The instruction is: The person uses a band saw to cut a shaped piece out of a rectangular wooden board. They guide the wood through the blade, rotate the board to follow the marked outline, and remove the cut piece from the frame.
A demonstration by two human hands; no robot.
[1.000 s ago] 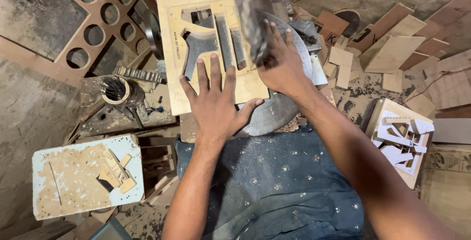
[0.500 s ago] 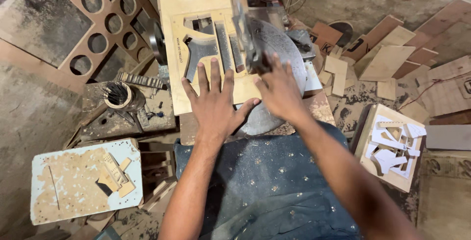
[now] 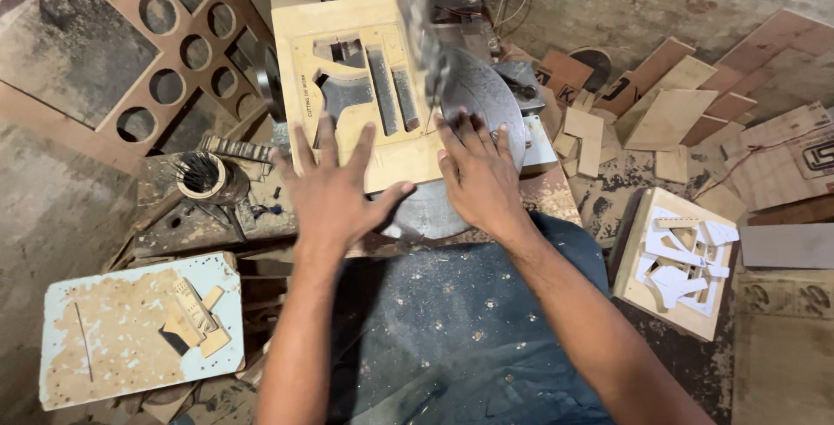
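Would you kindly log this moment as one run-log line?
left hand: flat on cut-out wooden panel | right hand: fingers spread on panel edge and round metal saw table | blade: blurred

The board under the left hand is pale, smooth, matt plywood with cut-out slots. The round table beneath the right hand is dull grey metal. Rough wood offcuts lie by its right edge. The lap cloth is dusty blue fabric.
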